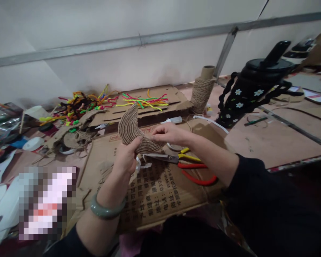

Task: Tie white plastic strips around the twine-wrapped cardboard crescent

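Observation:
A crescent of brown twine rows (128,125) is held up over a printed cardboard sheet (101,171). My left hand (127,155) is closed on its lower left part, the thumb lying across the front. The fingers of my right hand (168,134) pinch at the crescent's inner edge on the right; whether they also hold a loose strand is too small to tell. Just below lie scissors (176,159) with yellow and red handles. A small white-clear glue bottle (175,120) rests behind my right hand.
A twine spool (202,91) and a black flowered tumbler (246,94) stand at the back right. Bright pipe cleaners (143,101) lie on cardboard behind, with a tangled heap of more (82,105) at left. A metal rail (109,45) crosses the wall.

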Action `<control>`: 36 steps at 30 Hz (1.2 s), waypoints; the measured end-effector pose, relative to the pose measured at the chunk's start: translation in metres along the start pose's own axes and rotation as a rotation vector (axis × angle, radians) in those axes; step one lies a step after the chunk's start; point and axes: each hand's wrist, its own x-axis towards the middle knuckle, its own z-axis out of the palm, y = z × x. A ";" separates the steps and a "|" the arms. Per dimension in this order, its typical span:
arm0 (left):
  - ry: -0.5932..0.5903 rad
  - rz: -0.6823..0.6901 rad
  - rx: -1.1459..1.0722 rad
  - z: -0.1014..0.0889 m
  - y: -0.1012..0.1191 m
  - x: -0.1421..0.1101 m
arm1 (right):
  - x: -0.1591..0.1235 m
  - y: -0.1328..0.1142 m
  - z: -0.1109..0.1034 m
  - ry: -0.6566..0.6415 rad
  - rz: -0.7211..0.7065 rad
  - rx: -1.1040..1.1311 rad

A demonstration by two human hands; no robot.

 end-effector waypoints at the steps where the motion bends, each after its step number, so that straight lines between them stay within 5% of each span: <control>1: 0.001 0.002 0.005 0.000 0.000 0.000 | 0.000 0.001 0.000 -0.003 0.001 0.022; 17: 0.030 -0.013 0.031 0.001 -0.003 0.000 | -0.001 0.016 0.006 0.052 -0.005 0.195; 32: 0.050 -0.004 0.027 0.002 -0.008 -0.001 | -0.006 0.005 0.014 0.100 0.039 -0.057; 36: 0.053 -0.019 0.030 0.004 -0.007 -0.002 | -0.008 0.007 0.015 0.174 -0.071 -0.083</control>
